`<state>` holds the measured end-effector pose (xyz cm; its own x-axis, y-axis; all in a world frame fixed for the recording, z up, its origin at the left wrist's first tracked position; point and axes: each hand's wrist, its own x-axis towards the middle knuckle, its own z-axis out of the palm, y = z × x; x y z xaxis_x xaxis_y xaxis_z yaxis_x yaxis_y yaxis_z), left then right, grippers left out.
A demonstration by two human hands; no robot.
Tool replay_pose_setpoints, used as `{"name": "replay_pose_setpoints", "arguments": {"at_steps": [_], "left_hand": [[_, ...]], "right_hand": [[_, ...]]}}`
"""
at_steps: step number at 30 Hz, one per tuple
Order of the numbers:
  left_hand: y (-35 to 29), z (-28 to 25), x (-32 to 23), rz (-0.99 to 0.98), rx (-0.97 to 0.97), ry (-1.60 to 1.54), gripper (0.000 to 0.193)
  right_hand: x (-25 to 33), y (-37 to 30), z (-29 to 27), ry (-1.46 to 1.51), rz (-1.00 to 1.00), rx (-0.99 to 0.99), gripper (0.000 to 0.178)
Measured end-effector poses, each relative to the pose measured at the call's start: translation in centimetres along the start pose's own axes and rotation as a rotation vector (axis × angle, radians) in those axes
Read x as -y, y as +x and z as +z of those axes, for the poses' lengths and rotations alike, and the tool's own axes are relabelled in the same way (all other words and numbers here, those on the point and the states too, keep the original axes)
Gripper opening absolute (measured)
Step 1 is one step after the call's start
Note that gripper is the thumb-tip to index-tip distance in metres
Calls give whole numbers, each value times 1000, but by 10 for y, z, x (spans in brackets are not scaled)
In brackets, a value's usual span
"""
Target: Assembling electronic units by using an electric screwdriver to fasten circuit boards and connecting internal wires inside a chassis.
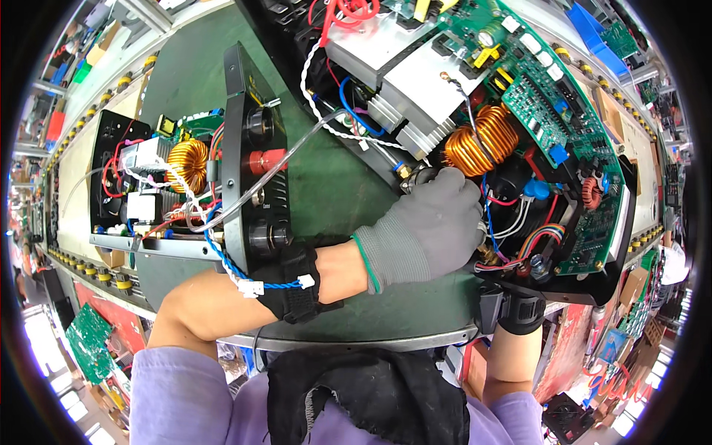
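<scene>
My left hand (434, 226), in a grey knit glove, reaches into the open black machine casing (571, 288) at the right. Its fingers are curled down beside a copper-wound coil (482, 141) and a brass fitting (403, 170); what they grip is hidden. Only the wrist of my right arm shows, with a black band (521, 313); the hand is hidden behind the casing's near panel. Inside this machine are silver heat sinks (415, 74), a green circuit board (545, 111) and a bundle of coloured wires (545, 236). Twisted blue wires with a white connector (252, 288) lie over my left forearm.
A second open machine (163, 248) stands at the left, its black front panel (234, 148) upright beside my left forearm. From it a clear tube (278, 169) arches toward the right machine. Both rest on a green mat (326, 200). Roller tracks (96, 274) flank the bench.
</scene>
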<state>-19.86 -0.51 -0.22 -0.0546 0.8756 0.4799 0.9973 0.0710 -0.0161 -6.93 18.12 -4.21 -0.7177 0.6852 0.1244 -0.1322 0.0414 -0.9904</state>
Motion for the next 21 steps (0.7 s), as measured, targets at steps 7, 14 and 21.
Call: {"name": "replay_pose_setpoints", "arguments": {"at_steps": [7, 14, 21], "left_hand": [[1, 5, -2, -77, -15, -92, 14], [-1, 6, -2, -82, -45, -88, 14], [-4, 7, -4, -124, -57, -82, 13]], "right_hand": [[3, -1, 1, -12, -3, 2, 47], [5, 1, 4, -21, -7, -1, 46], [9, -2, 3, -32, -12, -1, 46]]}}
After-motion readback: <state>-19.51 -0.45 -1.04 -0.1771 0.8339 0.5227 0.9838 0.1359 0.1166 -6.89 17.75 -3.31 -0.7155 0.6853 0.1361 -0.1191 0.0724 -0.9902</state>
